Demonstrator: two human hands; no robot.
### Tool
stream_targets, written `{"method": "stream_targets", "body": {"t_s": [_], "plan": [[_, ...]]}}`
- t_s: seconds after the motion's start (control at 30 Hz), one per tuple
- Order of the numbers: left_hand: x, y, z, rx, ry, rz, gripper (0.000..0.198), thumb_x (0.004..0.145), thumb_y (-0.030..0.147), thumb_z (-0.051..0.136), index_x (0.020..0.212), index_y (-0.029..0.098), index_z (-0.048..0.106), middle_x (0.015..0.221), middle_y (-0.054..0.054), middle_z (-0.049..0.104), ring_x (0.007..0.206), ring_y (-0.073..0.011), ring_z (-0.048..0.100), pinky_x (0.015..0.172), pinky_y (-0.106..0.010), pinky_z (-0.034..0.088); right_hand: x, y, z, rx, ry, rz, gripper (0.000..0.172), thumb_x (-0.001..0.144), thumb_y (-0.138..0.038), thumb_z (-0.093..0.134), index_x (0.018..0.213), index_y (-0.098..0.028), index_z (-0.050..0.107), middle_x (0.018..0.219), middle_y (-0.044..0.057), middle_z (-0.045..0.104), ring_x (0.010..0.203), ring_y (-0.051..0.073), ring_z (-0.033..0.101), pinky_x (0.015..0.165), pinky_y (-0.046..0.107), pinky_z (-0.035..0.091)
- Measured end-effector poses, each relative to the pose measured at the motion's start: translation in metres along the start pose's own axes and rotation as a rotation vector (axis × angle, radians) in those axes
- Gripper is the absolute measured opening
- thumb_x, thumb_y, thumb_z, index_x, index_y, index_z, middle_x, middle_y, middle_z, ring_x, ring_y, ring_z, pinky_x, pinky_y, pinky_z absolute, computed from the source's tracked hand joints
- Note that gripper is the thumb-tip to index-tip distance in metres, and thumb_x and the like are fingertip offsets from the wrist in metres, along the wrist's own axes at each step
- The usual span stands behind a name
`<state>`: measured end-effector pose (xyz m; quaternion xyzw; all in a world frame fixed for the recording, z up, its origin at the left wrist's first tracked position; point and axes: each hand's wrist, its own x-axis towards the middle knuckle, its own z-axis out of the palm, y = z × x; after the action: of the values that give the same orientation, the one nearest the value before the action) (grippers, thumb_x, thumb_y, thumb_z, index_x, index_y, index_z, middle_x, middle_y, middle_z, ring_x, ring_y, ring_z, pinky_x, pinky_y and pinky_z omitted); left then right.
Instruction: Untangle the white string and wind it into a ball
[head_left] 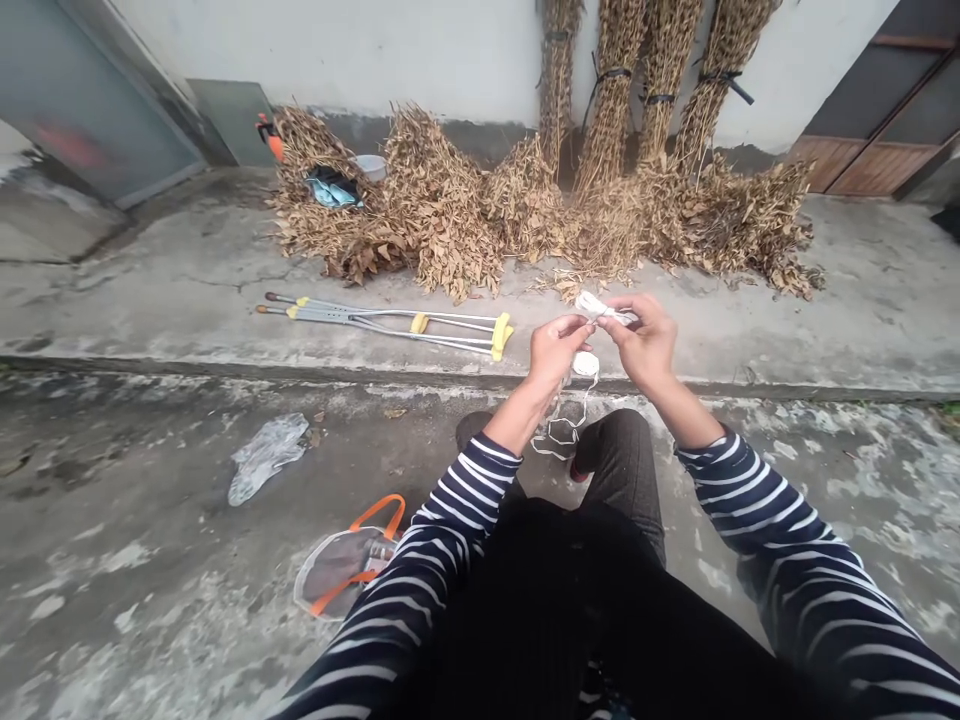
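Note:
A folded bundle of white cord [592, 303] is held up in front of me, above the concrete step. My right hand [646, 338] is closed around its right end, thumb and fingers pinching it. Fingertips together, my left hand [556, 348] pinches at the cord on the bundle's near left side. Just below the hands is a small white roll [585, 364]; whether it hangs or rests on the step's edge I cannot tell. A loose white strand [564, 432] trails in loops from there toward the ground between my legs.
A pair of crutches [382, 325] lies on the step [150, 300]. Dried plant stalks [442, 210] are heaped along the wall, with tied bundles [611, 90] upright behind. On the lower ground are a crumpled clear plastic bag [268, 457] and a mesh bag with orange handles [330, 572].

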<state>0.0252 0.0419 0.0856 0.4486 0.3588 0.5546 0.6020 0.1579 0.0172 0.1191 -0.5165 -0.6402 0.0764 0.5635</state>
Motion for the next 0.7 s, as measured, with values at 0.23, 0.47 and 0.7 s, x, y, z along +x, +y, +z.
{"method": "stream_targets", "body": {"t_s": [0.23,0.47,0.7], "plan": [[-0.005,0.007,-0.010,0.434,0.030,0.332,0.009,0.087,0.021,0.070,0.079,0.017,0.070,0.085,-0.003,0.073,0.079,-0.0133,0.066,0.079,-0.024,0.053,-0.003,0.002,0.007,0.012,0.008,-0.021,0.012,0.088,-0.033,0.073,0.092,-0.023,0.076,0.092,0.003,0.073,0.080,0.018,0.064,0.066,0.031,0.051],[-0.003,0.002,-0.015,0.007,-0.159,-0.153,0.018,0.081,0.023,0.080,0.086,0.011,0.068,0.063,0.000,0.067,0.056,-0.0104,0.062,0.063,-0.025,0.054,-0.006,0.011,0.011,-0.003,0.003,-0.005,0.009,0.086,-0.029,0.073,0.091,-0.022,0.075,0.087,0.002,0.071,0.077,0.018,0.063,0.067,0.031,0.051],[-0.027,-0.010,-0.027,-0.099,-0.186,-0.251,0.034,0.074,0.033,0.087,0.089,0.010,0.067,0.068,-0.001,0.069,0.062,-0.0117,0.067,0.062,-0.023,0.054,-0.009,0.033,0.009,-0.095,-0.020,-0.033,0.009,0.087,-0.027,0.069,0.093,-0.022,0.074,0.088,0.003,0.071,0.078,0.019,0.062,0.068,0.032,0.051]]}}
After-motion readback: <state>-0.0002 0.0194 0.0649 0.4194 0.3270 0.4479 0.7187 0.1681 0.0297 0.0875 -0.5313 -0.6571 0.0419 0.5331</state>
